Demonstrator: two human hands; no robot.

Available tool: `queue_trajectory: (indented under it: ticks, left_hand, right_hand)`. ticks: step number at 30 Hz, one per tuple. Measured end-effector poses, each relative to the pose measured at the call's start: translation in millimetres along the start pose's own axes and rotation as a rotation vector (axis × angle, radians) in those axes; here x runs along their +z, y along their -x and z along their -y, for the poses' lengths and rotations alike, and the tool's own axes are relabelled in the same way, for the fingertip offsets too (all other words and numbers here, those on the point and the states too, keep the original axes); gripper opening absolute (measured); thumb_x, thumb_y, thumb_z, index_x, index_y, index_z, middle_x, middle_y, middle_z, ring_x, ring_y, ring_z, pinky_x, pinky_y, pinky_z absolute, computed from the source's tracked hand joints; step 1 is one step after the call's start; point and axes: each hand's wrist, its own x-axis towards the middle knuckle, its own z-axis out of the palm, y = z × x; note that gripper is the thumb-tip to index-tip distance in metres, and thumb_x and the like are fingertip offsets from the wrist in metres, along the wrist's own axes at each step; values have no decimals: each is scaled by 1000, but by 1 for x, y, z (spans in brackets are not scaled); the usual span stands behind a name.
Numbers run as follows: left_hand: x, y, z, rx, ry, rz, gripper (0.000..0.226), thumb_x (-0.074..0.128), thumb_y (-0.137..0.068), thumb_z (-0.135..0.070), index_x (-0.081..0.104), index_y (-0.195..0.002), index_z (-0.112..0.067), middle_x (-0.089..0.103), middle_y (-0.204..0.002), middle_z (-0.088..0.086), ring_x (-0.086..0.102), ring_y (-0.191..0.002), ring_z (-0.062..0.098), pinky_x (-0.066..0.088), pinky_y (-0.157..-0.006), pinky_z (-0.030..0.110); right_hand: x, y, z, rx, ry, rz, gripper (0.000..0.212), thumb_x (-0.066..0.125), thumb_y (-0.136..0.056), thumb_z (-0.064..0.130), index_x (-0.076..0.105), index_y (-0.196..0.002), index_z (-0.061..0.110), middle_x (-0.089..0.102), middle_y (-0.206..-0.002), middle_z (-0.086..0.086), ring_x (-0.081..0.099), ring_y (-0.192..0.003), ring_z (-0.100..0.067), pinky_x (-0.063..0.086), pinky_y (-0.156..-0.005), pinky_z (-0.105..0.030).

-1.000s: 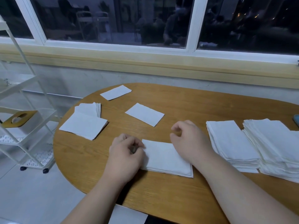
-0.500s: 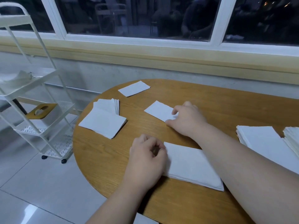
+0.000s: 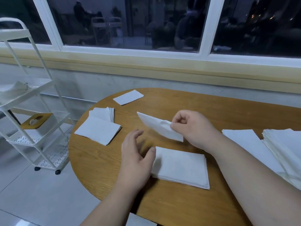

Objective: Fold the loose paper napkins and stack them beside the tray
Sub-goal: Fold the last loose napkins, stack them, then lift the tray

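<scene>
One napkin (image 3: 156, 126) is up off the table (image 3: 179, 101), pinched at its near-right end between the thumb and forefinger of your right hand (image 3: 193, 128), the other fingers curled beside them. Its long axis runs from that pinch away to the far left, so the free end points off from you and hangs unsupported. Your left hand (image 3: 136, 154) lies just below and to the left of that free end, fingers loosely spread and holding nothing, blurred, with the thumb at the left edge of the folded stack (image 3: 180, 167) in front of you. It is the nearer hand to the loose end, so the fold looks likely to turn on it reaching up and across to catch that far corner. Nothing stands between the two hands; the stack lies directly under the path, near enough that a dropped napkin would land on it. Further left sits a pile (image 3: 97, 131) with one sheet laid askew on top, and a single sheet (image 3: 128, 99) lies well beyond. Two thick heaps (image 3: 276, 144) sit at your right forearm — mind the elbow there. A white cart (image 3: 32, 95) stands off the table's left end; I can make out no tray on the table.
</scene>
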Motion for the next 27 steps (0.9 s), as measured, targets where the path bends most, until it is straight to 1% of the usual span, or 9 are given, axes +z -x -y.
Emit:
queue_trajectory:
  ticks: [4,6,9,12,14,15,17,21,27]
  left_hand:
    - [-4,6,-10,6,192,87,72,69,-92,-19,27,-141,-51,45,-141,-21,51,-118,-16,43,-86,4]
    - [-5,11,-14,-4,204,132,76,70,-90,-28,24,-138,-66,59,-130,-19,62,-110,-6,47,-84,11]
    - [-6,16,-17,-14,174,157,75,70,-92,-21,35,-126,-78,70,-111,-15,68,-97,5,50,-79,14]
    - [-7,19,-22,-9,152,192,63,68,-93,-11,51,-125,-63,66,-116,-31,65,-96,-7,47,-77,8]
    - [-7,19,-22,11,92,206,48,68,-93,-12,62,-118,-53,64,-106,-40,61,-86,-11,45,-73,6]
    - [-7,18,-21,22,70,215,41,69,-92,-12,69,-110,-48,67,-99,-33,60,-84,-8,43,-72,7]
    - [-5,16,-17,37,38,233,31,69,-91,-8,77,-93,-37,67,-85,-16,59,-81,-3,39,-71,9]
    - [-1,14,-15,15,-50,228,23,70,-89,-13,77,-86,-35,67,-86,-14,59,-80,-3,38,-69,7]
    - [1,11,-14,20,-166,187,17,71,-87,-20,76,-86,-37,67,-91,-19,56,-94,-7,39,-79,12]
  right_hand:
    - [-16,36,-2,90,-262,70,11,69,-87,14,68,-76,15,63,-66,-1,55,-62,-14,42,-60,-31]
    - [-18,49,-7,152,-331,69,12,67,-88,12,67,-76,14,65,-69,-4,59,-65,-18,45,-60,-33]
    - [-16,64,-17,238,-385,19,10,66,-89,15,68,-79,15,65,-71,-2,59,-64,-17,44,-56,-30]
    - [-12,79,-21,267,-474,-24,10,71,-89,24,68,-97,20,73,-80,4,69,-70,-16,52,-59,-34]
    - [-7,87,-26,233,-406,-59,22,76,-86,26,65,-105,29,77,-91,6,74,-82,-16,59,-75,-41]
    - [-4,91,-28,215,-318,-85,24,75,-86,25,63,-105,33,76,-92,8,74,-83,-14,59,-78,-42]
    - [-1,96,-34,197,-143,-146,19,68,-89,27,62,-105,35,73,-85,10,70,-75,-11,57,-70,-38]
    - [5,101,-46,151,81,-244,21,59,-95,32,59,-115,38,50,-67,9,51,-59,-7,36,-54,-24]
    - [13,99,-57,118,171,-280,30,58,-97,32,55,-127,35,46,-68,7,52,-62,-9,43,-58,-27]
